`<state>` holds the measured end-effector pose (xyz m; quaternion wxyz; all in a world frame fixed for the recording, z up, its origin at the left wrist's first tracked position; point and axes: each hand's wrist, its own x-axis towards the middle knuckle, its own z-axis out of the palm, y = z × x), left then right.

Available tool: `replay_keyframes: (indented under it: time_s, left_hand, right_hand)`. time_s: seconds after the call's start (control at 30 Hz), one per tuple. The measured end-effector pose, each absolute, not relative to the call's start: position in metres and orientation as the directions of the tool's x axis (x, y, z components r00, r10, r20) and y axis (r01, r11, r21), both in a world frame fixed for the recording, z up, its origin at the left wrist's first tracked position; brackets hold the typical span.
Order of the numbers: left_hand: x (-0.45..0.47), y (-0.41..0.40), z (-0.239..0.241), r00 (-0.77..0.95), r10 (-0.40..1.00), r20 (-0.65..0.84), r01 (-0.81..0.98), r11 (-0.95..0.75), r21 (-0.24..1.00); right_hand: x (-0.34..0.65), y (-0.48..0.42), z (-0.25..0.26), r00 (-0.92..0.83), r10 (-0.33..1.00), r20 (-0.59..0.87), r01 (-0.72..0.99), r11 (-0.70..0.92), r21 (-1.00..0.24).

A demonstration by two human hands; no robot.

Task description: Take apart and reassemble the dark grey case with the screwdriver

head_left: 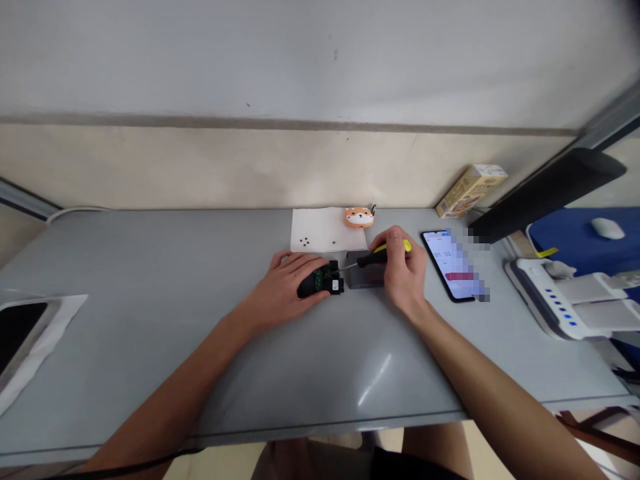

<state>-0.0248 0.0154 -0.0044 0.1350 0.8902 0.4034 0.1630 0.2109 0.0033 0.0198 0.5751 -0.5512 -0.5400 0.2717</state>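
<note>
My left hand (293,283) is wrapped over an opened black computer mouse (320,280), pressing it on the desk. A green circuit board shows inside the mouse. In my right hand (404,270) is a screwdriver (373,258) with a black and yellow handle. Its thin shaft points left, and the tip reaches the mouse's inside near the board; whether it sits in a screw is too small to tell. Under my right hand, partly covered, lies a dark grey box (365,277). Behind the mouse, a white sheet of paper (320,227) carries several tiny dark screws (305,241).
An orange animal-faced case (359,217) rests on the paper's right corner. Further right are a phone (450,267) showing a timer, a carton (470,190), a black upright panel (550,193) and a white power strip (545,300). A dark tablet-like device (20,333) lies far left.
</note>
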Motion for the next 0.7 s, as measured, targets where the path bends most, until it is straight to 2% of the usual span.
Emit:
replay_keyframes:
  time_s: [0.17, 0.7]
  left_hand:
    - [-0.0241, 0.0158, -0.0068, 0.614, 0.767, 0.188, 0.674, -0.633, 0.380]
    - [-0.0229, 0.0151, -0.0068, 0.592, 0.777, 0.213, 0.677, -0.623, 0.391]
  right_hand:
    - [0.2109, 0.0015, 0.0171, 0.218, 0.897, 0.384, 0.339, 0.299, -0.892]
    - [0.2082, -0.0050, 0.0206, 0.145, 0.897, 0.417, 0.379, 0.339, -0.861]
